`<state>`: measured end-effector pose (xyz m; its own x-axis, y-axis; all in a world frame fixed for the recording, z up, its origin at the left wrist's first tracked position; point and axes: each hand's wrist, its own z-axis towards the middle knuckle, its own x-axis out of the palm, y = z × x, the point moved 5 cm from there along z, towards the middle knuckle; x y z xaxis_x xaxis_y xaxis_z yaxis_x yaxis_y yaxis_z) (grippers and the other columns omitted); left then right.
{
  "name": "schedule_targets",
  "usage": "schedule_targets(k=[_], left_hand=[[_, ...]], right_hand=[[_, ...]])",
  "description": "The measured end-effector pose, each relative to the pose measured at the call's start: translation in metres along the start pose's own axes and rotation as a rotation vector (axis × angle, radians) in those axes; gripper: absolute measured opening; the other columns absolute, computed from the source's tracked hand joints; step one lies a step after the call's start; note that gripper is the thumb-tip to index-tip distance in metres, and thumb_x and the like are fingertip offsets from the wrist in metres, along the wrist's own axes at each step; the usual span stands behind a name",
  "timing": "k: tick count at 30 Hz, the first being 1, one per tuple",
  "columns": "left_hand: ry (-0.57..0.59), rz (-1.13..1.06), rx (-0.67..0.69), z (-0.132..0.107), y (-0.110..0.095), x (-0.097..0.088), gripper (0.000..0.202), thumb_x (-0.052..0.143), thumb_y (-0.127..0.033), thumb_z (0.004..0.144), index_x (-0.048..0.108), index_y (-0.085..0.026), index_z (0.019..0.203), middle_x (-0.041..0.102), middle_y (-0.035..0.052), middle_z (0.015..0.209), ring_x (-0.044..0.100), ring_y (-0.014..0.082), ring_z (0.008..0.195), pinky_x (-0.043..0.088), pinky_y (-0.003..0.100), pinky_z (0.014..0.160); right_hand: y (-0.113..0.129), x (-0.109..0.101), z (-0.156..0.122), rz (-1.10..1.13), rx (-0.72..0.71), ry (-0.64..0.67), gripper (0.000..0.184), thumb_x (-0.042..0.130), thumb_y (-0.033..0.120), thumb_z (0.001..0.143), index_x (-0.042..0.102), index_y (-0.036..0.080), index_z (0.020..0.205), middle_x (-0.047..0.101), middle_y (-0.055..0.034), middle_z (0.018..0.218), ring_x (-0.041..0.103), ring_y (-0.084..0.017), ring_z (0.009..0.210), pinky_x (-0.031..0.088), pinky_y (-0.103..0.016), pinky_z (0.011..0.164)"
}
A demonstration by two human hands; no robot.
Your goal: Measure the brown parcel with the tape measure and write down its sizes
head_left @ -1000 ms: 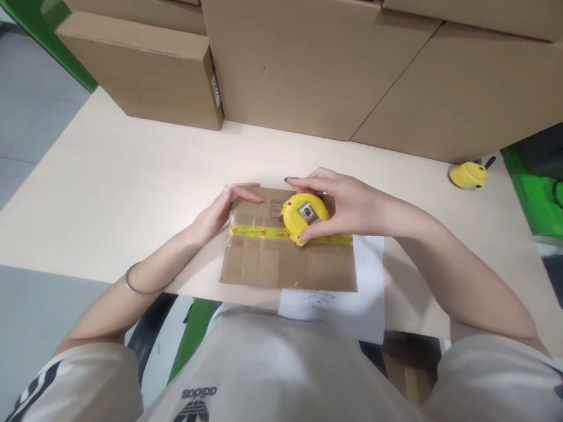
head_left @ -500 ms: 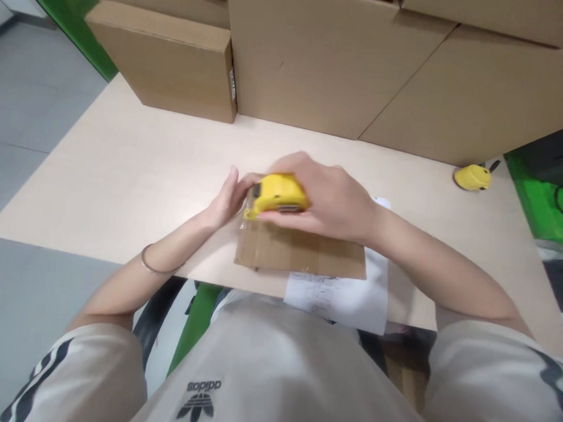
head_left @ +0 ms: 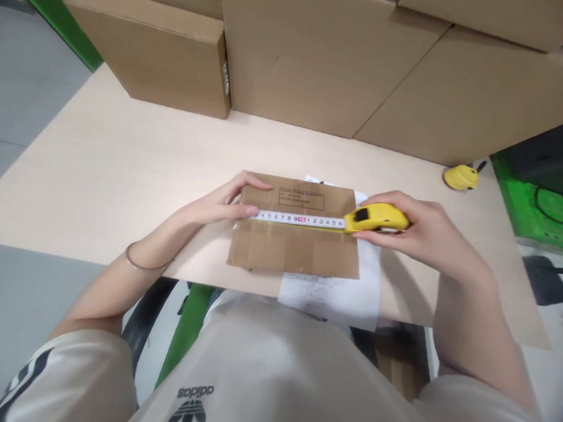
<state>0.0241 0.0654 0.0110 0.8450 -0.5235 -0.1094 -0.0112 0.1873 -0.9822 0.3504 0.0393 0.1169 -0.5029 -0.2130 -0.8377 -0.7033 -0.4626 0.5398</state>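
Note:
A flat brown cardboard box (head_left: pixel 292 253) lies on the pale table (head_left: pixel 121 161) in front of me. A yellow tape measure (head_left: pixel 376 218) sits at the box's right edge, and my right hand (head_left: pixel 424 234) grips its case. Its white blade (head_left: pixel 300 219) stretches left across the box top, numbers showing. My left hand (head_left: pixel 219 203) rests on the box's left edge, with fingertips pinning the blade's end there.
A white printed sheet (head_left: pixel 333 298) lies under the box and hangs over the table's near edge. Large cardboard boxes (head_left: pixel 321 53) stand stacked along the back. A second yellow tape measure (head_left: pixel 460 177) lies at the far right, beside a green crate (head_left: pixel 547 197).
My right hand drew the yellow case from the box's left end to its right edge, pulling the blade out across the top. My left hand stayed at the left edge.

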Motion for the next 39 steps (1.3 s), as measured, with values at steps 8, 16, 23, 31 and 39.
schedule_targets(k=[8, 16, 23, 31, 39], left_hand=[[-0.047, 0.037, -0.063, -0.003, -0.004, 0.001, 0.047, 0.08, -0.048, 0.087, 0.067, -0.03, 0.129, 0.067, 0.0097, 0.136, 0.063, 0.0333, 0.127, 0.052, 0.052, 0.108], [-0.066, -0.028, -0.051, 0.002, 0.0, 0.0, 0.065, 0.065, -0.081, 0.084, 0.073, -0.027, 0.12, 0.07, 0.0121, 0.132, 0.066, 0.0346, 0.126, 0.053, 0.054, 0.11], [-0.246, 0.0, -0.12, 0.011, -0.005, -0.008, 0.091, 0.024, -0.093, 0.091, 0.076, -0.02, 0.104, 0.075, 0.0114, 0.111, 0.063, 0.0393, 0.135, 0.055, 0.055, 0.11], [-0.034, 0.83, 0.279, -0.031, -0.111, 0.075, 0.034, 0.051, -0.034, 0.107, 0.062, -0.023, 0.137, 0.053, 0.0159, 0.152, 0.05, 0.0325, 0.149, 0.046, 0.054, 0.124], [0.128, 0.921, 0.317, -0.039, -0.088, 0.131, 0.015, 0.048, -0.029, 0.102, 0.055, -0.021, 0.113, 0.066, 0.0197, 0.136, 0.064, 0.0346, 0.134, 0.061, 0.052, 0.102]], right_hand=[[-0.026, -0.009, -0.029, -0.028, 0.044, -0.11, 0.036, 0.081, 0.052, 0.086, 0.069, 0.03, 0.112, 0.079, -0.0036, 0.107, 0.072, -0.024, 0.081, 0.055, -0.039, 0.075], [0.053, 0.018, 0.037, -0.216, -0.15, 0.105, 0.036, 0.067, 0.057, 0.097, 0.068, 0.03, 0.12, 0.08, -0.0011, 0.107, 0.072, -0.022, 0.082, 0.044, -0.034, 0.065], [0.114, 0.074, 0.094, -0.24, -0.67, 0.213, 0.035, 0.047, 0.023, 0.105, 0.064, 0.034, 0.134, 0.068, -0.0012, 0.142, 0.064, -0.025, 0.115, 0.048, -0.041, 0.095], [0.062, 0.003, 0.021, 0.144, -0.482, 0.241, 0.017, 0.07, 0.028, 0.085, 0.062, 0.029, 0.1, 0.075, -0.0021, 0.104, 0.066, -0.022, 0.089, 0.051, -0.039, 0.081], [0.064, 0.024, 0.007, 0.12, -0.582, 0.428, 0.017, 0.06, 0.014, 0.087, 0.067, 0.026, 0.097, 0.073, -0.0043, 0.099, 0.059, -0.019, 0.083, 0.048, -0.034, 0.075]])
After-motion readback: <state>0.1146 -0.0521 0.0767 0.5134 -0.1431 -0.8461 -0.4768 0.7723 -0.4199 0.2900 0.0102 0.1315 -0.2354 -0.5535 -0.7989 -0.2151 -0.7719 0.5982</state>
